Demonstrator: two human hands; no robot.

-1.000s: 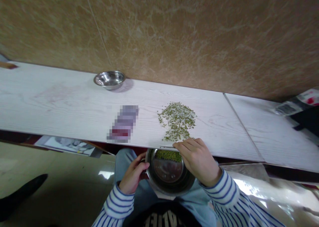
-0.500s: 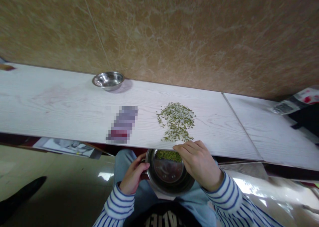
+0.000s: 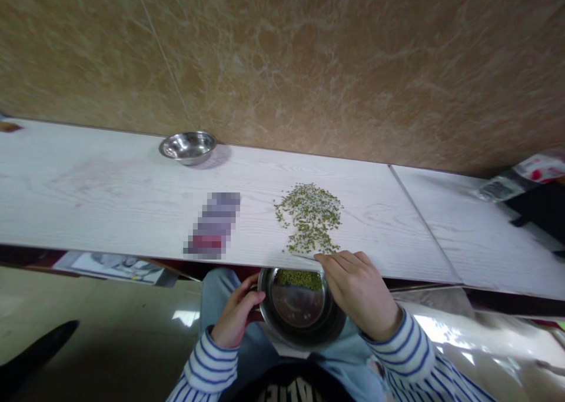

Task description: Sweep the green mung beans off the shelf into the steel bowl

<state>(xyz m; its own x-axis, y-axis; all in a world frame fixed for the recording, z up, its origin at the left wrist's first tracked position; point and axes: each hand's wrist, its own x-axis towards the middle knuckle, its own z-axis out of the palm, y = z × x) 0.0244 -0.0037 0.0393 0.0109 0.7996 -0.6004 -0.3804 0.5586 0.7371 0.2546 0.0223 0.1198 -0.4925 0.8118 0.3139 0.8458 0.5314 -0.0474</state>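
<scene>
Small green beans point(image 3: 312, 209), which look like mung beans, lie spread on the white wood-grain tabletop point(image 3: 375, 213). Below its front edge my left hand point(image 3: 236, 314) grips the left side of a steel pot point(image 3: 300, 334), thumb on the rim. More green beans rest inside the pot along its far side. My right hand point(image 3: 359, 290) is closed at the table edge, over the pot's right side and close to the nearest beans. A thin, pale, flat piece point(image 3: 301, 255), seen almost edge-on, sticks out from its fingertips; its kind is unclear.
At the back against the brown marbled wall stands a small steel bowl point(image 3: 188, 148). A blurred-out rectangular object point(image 3: 214, 222) lies left of the beans. Plastic packaging point(image 3: 503, 187) and a black object point(image 3: 541, 211) are at the far right. A seam crosses the tabletop on the right.
My right hand has shifted slightly right and forward over the table edge, and the thin flat piece now shows beside the beans. My left hand keeps its grip on the pot. The view has tilted slightly.
</scene>
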